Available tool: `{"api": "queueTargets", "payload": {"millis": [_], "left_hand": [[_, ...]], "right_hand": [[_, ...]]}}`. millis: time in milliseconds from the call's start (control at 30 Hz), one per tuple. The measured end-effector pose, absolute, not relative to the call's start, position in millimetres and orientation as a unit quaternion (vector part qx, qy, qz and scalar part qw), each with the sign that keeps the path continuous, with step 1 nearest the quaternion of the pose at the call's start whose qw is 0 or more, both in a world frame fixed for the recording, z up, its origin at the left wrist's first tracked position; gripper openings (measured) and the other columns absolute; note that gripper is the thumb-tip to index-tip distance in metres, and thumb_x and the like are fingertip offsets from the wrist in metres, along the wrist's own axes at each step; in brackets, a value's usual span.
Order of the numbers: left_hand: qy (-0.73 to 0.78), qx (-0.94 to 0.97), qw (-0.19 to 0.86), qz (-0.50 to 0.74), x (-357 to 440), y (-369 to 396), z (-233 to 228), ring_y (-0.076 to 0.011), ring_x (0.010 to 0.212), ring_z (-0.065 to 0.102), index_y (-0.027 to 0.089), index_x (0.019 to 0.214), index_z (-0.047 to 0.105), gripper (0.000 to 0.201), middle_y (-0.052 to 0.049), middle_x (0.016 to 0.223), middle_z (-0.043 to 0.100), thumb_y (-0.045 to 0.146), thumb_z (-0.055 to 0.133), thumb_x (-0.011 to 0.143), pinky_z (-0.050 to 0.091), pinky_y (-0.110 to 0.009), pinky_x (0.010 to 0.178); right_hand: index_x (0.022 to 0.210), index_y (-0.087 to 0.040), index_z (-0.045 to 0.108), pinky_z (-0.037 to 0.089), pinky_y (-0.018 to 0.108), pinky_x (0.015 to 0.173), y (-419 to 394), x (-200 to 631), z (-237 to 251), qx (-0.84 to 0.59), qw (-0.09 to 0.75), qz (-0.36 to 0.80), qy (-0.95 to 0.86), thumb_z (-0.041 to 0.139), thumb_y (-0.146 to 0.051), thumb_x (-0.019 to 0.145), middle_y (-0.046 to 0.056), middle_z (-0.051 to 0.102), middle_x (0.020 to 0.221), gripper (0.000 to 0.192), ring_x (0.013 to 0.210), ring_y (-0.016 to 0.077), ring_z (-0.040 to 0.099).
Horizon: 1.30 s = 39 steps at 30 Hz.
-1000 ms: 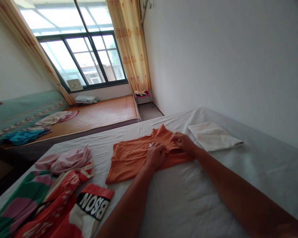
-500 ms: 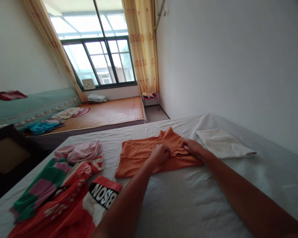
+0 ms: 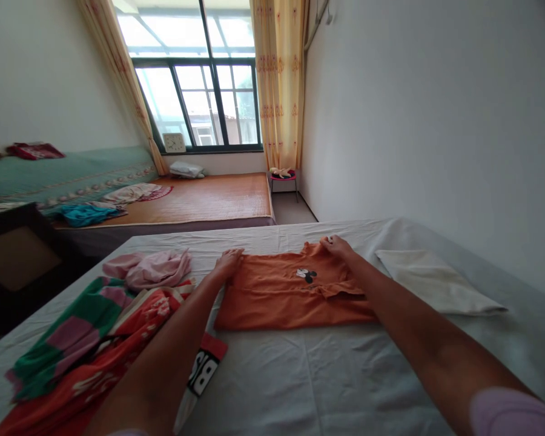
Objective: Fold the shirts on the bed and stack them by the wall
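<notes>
An orange shirt (image 3: 281, 297) with a small cartoon print lies flat and partly folded on the white bed sheet (image 3: 327, 381). My left hand (image 3: 227, 264) rests on the shirt's far left corner, fingers pressed on the cloth. At the shirt's far right corner, near the collar, is my right hand (image 3: 335, 245), fingers pinching the edge. Both arms reach forward across the bed.
A pile of clothes lies at the left: a pink garment (image 3: 152, 268), a green and pink one (image 3: 68, 339) and a red one with a printed label (image 3: 131, 345). A folded white cloth (image 3: 436, 281) sits at the right near the wall. Beyond are a bamboo-mat bed (image 3: 195, 200) and a window.
Both hands left the middle of the shirt and spread to its far corners, the left going left, the right going further back. The shirt now lies flatter, its print showing.
</notes>
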<state>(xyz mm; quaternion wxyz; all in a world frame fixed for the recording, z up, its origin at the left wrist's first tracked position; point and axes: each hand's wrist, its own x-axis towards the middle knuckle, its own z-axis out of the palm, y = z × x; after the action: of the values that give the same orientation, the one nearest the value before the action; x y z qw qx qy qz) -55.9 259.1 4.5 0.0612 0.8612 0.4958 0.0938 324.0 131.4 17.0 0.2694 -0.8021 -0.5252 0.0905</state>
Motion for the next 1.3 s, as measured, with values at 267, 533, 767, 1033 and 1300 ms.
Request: {"api": "queueTargets", "payload": {"millis": [267, 533, 767, 1033, 1300], "left_hand": [[0.446, 0.883, 0.064, 0.131, -60, 245, 37, -0.0163, 0.082, 0.059, 0.022, 0.088, 0.070, 0.025, -0.003, 0.088, 0.062, 0.017, 0.050, 0.075, 0.045, -0.025, 0.077], [0.311, 0.940, 0.018, 0.135, -99, 170, 43, -0.0209, 0.103, 0.053, 0.026, 0.085, 0.070, 0.023, -0.003, 0.105, 0.061, 0.017, 0.051, 0.076, 0.041, -0.032, 0.089], [0.354, 0.931, -0.030, 0.080, -87, 151, 59, -0.0236, 0.106, 0.054, 0.025, 0.089, 0.069, 0.026, -0.004, 0.101, 0.066, 0.011, 0.052, 0.073, 0.034, -0.042, 0.099], [0.193, 0.965, 0.113, 0.134, 48, 76, 51, -0.0210, 0.114, 0.051, 0.030, 0.122, 0.056, 0.044, -0.002, 0.123, 0.059, 0.030, 0.062, 0.079, 0.035, -0.035, 0.100], [0.318, 0.912, 0.107, 0.237, 101, 62, 16, -0.0220, 0.107, 0.053, 0.025, 0.120, 0.053, 0.041, -0.003, 0.111, 0.065, 0.022, 0.057, 0.079, 0.035, -0.037, 0.097]], "right_hand": [[0.091, -0.019, 0.065, 0.050, 0.027, 0.073, 106, 317, 31, -0.665, 0.442, 0.196, -0.569, 0.060, -0.039, 0.073, 0.003, 0.071, 0.094, 0.027, 0.084, 0.0176, 0.065], [0.077, -0.016, 0.072, 0.051, 0.034, 0.081, 6, 326, 22, -0.515, 0.426, 0.399, -0.628, 0.070, -0.036, 0.067, 0.007, 0.071, 0.090, 0.023, 0.090, 0.0229, 0.065], [0.092, -0.016, 0.075, 0.051, 0.028, 0.065, -8, 322, 14, -0.555, 0.427, 0.331, -0.633, 0.066, -0.046, 0.073, 0.006, 0.070, 0.077, 0.037, 0.076, 0.0209, 0.064], [0.093, -0.015, 0.072, 0.050, 0.032, 0.076, -5, 322, 10, -0.563, 0.437, 0.286, -0.641, 0.049, -0.055, 0.084, 0.005, 0.071, 0.090, 0.047, 0.086, 0.0219, 0.063], [0.088, -0.018, 0.072, 0.049, 0.032, 0.079, 6, 312, 10, -0.647, 0.434, 0.172, -0.602, 0.044, -0.051, 0.087, 0.005, 0.072, 0.089, 0.043, 0.084, 0.0238, 0.064]]}}
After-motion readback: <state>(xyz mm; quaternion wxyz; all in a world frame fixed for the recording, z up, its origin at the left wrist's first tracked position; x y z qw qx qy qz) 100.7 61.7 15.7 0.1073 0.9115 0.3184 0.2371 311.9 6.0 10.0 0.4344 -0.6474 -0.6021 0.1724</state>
